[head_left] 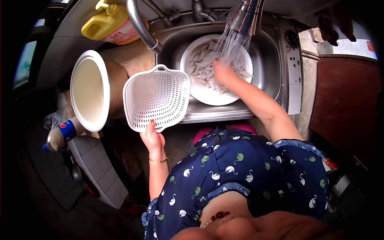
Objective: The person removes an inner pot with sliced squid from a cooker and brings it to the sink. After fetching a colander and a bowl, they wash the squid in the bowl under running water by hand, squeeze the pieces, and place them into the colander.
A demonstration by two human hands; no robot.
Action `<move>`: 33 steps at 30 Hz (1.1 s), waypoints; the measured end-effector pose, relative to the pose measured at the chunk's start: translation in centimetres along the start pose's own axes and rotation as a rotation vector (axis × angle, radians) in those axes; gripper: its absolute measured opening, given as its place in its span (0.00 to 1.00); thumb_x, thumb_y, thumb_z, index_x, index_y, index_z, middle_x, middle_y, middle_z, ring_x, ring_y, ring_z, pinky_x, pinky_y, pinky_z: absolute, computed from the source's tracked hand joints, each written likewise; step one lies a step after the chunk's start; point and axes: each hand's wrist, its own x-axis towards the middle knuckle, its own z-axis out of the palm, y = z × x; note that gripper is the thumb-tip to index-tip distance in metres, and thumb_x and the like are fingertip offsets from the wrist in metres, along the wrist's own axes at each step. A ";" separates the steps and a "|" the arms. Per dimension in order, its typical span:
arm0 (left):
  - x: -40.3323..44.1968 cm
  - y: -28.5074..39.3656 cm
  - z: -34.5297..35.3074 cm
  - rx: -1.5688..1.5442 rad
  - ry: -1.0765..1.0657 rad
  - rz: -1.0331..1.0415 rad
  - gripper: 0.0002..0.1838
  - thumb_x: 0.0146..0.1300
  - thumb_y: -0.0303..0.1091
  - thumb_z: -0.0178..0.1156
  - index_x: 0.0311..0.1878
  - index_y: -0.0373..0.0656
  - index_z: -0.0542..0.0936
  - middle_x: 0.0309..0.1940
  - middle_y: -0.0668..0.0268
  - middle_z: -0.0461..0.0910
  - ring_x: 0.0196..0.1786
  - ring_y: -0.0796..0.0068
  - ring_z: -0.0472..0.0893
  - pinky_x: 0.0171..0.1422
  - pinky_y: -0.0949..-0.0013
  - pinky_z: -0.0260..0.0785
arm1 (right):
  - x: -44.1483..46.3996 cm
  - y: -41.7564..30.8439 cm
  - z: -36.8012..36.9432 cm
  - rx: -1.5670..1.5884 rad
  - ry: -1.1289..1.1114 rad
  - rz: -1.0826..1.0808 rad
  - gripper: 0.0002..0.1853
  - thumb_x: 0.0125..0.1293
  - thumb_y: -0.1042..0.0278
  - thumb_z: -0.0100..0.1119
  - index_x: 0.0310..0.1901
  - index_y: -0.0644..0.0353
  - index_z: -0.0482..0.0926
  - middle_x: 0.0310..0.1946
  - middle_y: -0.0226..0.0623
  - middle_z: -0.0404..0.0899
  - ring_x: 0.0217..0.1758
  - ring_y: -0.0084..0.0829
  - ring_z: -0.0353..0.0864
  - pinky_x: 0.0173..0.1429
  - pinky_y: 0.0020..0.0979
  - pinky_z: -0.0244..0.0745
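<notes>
My left hand grips the lower rim of a white plastic colander, thumb over the edge. The colander is tilted towards me beside the sink, and I see nothing in it. My right hand reaches into a white bowl standing in the steel sink. Pale, whitish strips of food fill the bowl; their exact kind I cannot tell. Water sprays onto them and near my right hand from a spray head above. Motion blur and the strips hide the right fingers.
A curved metal tap rises over the left of the steel sink. Left of it stand a yellow pump bottle and a large white basin. A bottle with a blue label lies at the lower left.
</notes>
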 end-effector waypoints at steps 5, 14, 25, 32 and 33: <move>-0.3 -0.2 -0.2 -0.008 -0.028 -0.033 0.23 0.54 0.15 0.46 0.56 0.25 0.66 0.53 0.52 0.72 0.54 0.62 0.75 0.59 0.64 0.68 | -5.6 -5.5 -2.8 -0.537 0.062 -0.594 0.25 0.51 0.66 0.61 0.53 0.56 0.72 0.64 0.46 0.61 0.63 0.54 0.63 0.61 0.50 0.65; -0.6 0.6 0.2 0.005 0.019 -0.029 0.24 0.53 0.15 0.45 0.56 0.25 0.66 0.53 0.53 0.72 0.54 0.63 0.75 0.58 0.66 0.68 | -2.1 -1.7 -3.3 -0.121 -0.053 -0.073 0.26 0.52 0.66 0.55 0.56 0.52 0.71 0.69 0.45 0.53 0.69 0.54 0.54 0.67 0.48 0.59; -0.1 0.0 -0.6 -0.013 -0.002 -0.001 0.24 0.53 0.15 0.45 0.57 0.25 0.66 0.54 0.52 0.72 0.55 0.63 0.74 0.60 0.65 0.67 | -0.9 -1.1 -0.2 -0.255 0.094 -0.158 0.29 0.50 0.70 0.57 0.58 0.50 0.69 0.62 0.41 0.62 0.65 0.44 0.61 0.58 0.57 0.64; -0.4 0.0 -0.5 -0.044 0.007 -0.011 0.24 0.53 0.15 0.44 0.57 0.25 0.65 0.54 0.52 0.71 0.55 0.63 0.74 0.59 0.66 0.67 | -2.9 -2.6 -1.1 -0.461 -0.013 -0.572 0.32 0.51 0.76 0.54 0.61 0.50 0.66 0.66 0.43 0.58 0.66 0.44 0.61 0.59 0.55 0.64; -0.3 0.1 -0.5 -0.040 0.008 0.001 0.24 0.53 0.15 0.44 0.57 0.25 0.65 0.54 0.52 0.71 0.55 0.63 0.74 0.59 0.66 0.68 | -1.1 -2.0 -1.6 -0.443 -0.016 -0.522 0.34 0.51 0.78 0.52 0.64 0.49 0.64 0.66 0.44 0.58 0.68 0.46 0.59 0.60 0.59 0.62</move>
